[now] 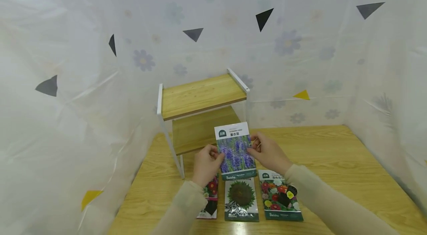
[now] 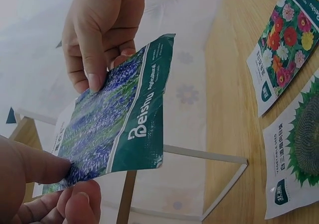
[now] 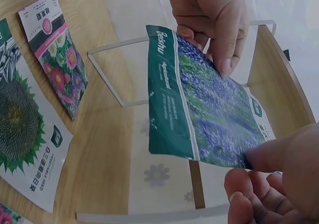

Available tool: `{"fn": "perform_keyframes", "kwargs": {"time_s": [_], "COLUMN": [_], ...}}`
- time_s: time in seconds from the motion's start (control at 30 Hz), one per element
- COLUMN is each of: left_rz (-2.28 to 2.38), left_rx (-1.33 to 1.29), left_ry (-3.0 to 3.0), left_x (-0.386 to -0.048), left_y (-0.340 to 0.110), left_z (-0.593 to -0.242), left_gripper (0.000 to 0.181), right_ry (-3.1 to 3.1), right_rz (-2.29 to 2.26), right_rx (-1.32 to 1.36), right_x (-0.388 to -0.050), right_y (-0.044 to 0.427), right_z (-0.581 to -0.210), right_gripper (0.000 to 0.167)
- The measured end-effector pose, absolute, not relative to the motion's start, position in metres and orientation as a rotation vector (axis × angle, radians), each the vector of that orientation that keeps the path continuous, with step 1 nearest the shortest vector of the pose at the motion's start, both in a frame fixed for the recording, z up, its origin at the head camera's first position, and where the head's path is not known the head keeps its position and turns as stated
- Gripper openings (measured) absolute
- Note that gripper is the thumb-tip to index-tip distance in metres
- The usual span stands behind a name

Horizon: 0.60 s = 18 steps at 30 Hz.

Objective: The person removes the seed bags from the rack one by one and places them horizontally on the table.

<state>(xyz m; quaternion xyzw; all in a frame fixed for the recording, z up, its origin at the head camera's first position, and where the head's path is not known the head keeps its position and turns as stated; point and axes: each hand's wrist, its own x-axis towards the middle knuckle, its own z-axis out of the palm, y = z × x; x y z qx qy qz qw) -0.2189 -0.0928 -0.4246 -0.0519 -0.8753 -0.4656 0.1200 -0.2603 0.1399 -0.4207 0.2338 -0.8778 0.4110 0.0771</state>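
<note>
A lavender seed packet (image 1: 235, 153), with purple flowers and a green bottom band, is held up above the table in front of the small shelf. My left hand (image 1: 206, 164) pinches its left edge between thumb and fingers. On the opposite edge, my right hand (image 1: 269, 153) pinches it the same way. Both wrist views show the thumbs on the printed face and the packet slightly bent. Below it lie a sunflower seed packet (image 1: 241, 198), a mixed-flower packet (image 1: 278, 198) to the right, and a pink-banded flower packet (image 3: 57, 59) to the left, partly hidden by my left arm in the head view.
The two-tier wooden shelf (image 1: 203, 94) with white metal side frames stands at the back left of the wooden table (image 1: 320, 161). Translucent flower-patterned sheeting (image 1: 213, 5) with black, grey and yellow triangles surrounds the table at the back and sides.
</note>
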Motion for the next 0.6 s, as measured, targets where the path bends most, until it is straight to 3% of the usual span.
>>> {"fn": "perform_keyframes", "kwargs": {"time_s": [0.3, 0.6], "left_rz": [-1.442, -1.448], "left_rx": [-0.254, -0.336], "left_ry": [-2.562, -2.568], "left_x": [-0.218, -0.217], "left_y": [-0.073, -0.048], "left_z": [-0.43, -0.439], "left_gripper": [0.021, 0.029], "right_ry": [-2.655, -2.637], "right_rz": [1.332, 1.371], "right_rx": [0.68, 0.66], "right_x": [-0.255, -0.25], "right_y": [0.17, 0.198], "right_z": [-0.426, -0.432], "right_gripper": [0.028, 0.041]}}
